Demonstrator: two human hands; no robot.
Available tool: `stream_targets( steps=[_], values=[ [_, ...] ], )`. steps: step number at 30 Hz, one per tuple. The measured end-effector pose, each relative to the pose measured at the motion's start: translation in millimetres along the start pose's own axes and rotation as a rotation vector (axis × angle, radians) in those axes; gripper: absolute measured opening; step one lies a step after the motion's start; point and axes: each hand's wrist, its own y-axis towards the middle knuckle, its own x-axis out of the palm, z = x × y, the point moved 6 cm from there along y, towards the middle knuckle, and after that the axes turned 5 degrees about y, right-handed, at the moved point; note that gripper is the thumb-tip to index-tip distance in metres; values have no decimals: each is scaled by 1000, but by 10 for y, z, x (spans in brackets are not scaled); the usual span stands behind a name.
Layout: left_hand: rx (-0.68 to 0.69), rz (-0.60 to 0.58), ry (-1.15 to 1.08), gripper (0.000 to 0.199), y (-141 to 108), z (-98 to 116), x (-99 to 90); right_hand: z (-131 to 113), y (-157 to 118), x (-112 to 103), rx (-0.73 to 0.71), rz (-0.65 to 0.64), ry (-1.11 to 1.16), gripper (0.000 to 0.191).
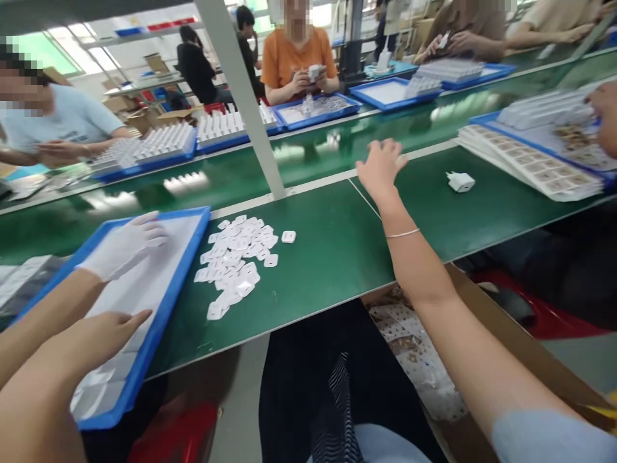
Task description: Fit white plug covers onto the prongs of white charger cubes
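Observation:
My right hand is stretched over the far edge of the green table, fingers spread and holding nothing. My bare left hand is over the blue-rimmed tray at the left, thumb extended and other fingers mostly hidden; nothing shows in its grip. Just beyond it, another person's white-gloved hand lies over the same tray. Between my hands is a loose pile of small white square pieces, with one piece apart on its right. A white plug adapter lies on the table at the right.
A metal post rises at the table's far edge. Stacked sheets and a blue tray are at the right, near another person's hand. Across the green conveyor, people sit behind trays of white parts. An open cardboard box stands below the table.

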Motion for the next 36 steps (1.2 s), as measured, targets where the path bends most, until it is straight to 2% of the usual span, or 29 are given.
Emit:
stream_targets(
  steps=[2,4,6,8,10,11,13,15,17,19,21,22,24,26,28,29,31,32,34,36],
  values=[
    [36,73,48,66,-89,174,-71,444,188,-380,206,203,-266,46],
    [150,146,-15,68,-229,487,-207,923,295,-621,403,254,-313,53],
    [299,217,-170,59,-335,854,-348,1379,313,-755,624,274,-278,56],
    [425,264,-322,45,-361,1183,-439,1668,281,-818,727,336,-191,45],
    [523,290,-434,37,-306,1456,-482,1775,223,-835,728,393,-104,21],
    [570,307,-483,35,-256,1576,-504,1772,186,-835,716,408,-73,18],
    [659,332,-562,33,-116,1798,-550,1678,120,-835,689,424,-42,33],
    [739,351,-608,30,63,2006,-606,1477,113,-802,616,408,4,45],
    [772,419,-650,27,254,2172,-676,1158,163,-677,470,328,82,52],
    [798,529,-663,30,395,2309,-728,722,168,-441,275,201,179,50],
    [834,643,-675,43,458,2408,-727,217,24,-88,76,6,316,49],
    [859,687,-681,55,464,2442,-703,-65,-127,149,-41,-184,447,55],
    [914,728,-683,72,454,2481,-616,-527,-557,575,-158,-522,627,70],
    [962,682,-669,64,447,2490,-509,-847,-1048,922,-201,-861,725,77],
    [966,600,-683,44,467,2452,-438,-988,-1387,1105,-168,-1014,834,75],
    [939,580,-715,37,487,2406,-433,-997,-1476,1151,-120,-1024,899,68],
    [830,607,-832,33,538,2266,-480,-948,-1531,1173,-54,-943,984,50],
    [756,645,-907,34,564,2180,-517,-925,-1536,1157,-87,-901,972,42],
    [612,710,-1063,37,609,2023,-569,-947,-1609,1132,-303,-942,819,30],
    [516,730,-1199,37,641,1926,-578,-984,-1770,1145,-560,-1084,584,27]
  ],
)
